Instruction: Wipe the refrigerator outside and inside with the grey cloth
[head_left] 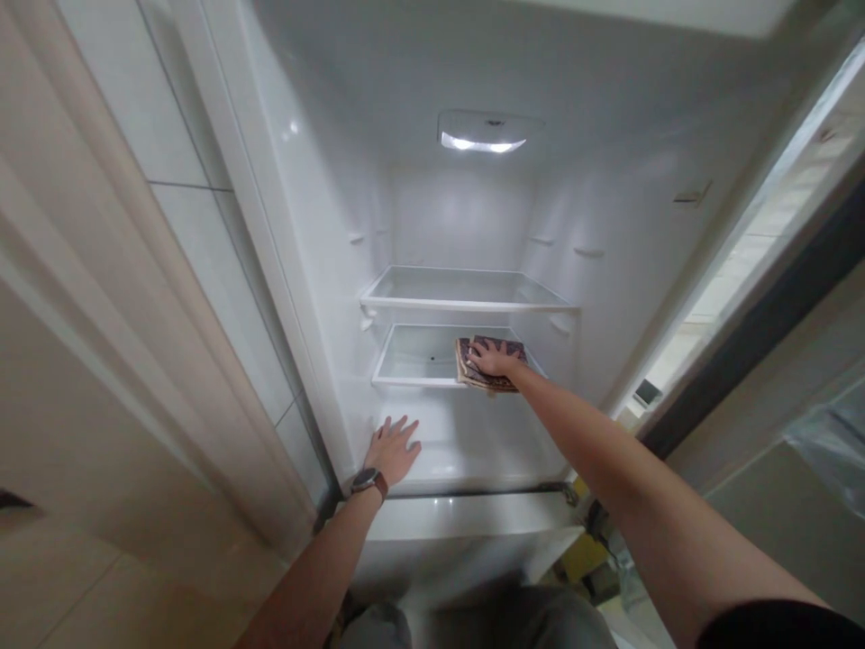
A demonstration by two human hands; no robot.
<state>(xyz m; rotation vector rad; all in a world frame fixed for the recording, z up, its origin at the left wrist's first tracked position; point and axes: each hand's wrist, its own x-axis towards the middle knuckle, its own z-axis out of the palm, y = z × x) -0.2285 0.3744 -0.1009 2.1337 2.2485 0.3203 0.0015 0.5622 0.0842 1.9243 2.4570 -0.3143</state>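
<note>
I look into an open white fridge with nothing on its shelves. My right hand (493, 358) lies flat, fingers spread, pressing a dark patterned cloth (487, 371) onto the front right of the lower glass shelf (415, 362). My left hand (396, 448), with a dark watch on the wrist, rests open with fingers spread on the white floor of the fridge (466, 451) at the front left, below that shelf. A second glass shelf (459, 290) sits just above the cloth.
The fridge lamp (483, 141) glows at the top back. A tiled wall (203, 225) and a pale panel (81, 315) stand on the left. The open fridge door (763, 297) is on the right, with clear plastic wrap (831, 442) beside it.
</note>
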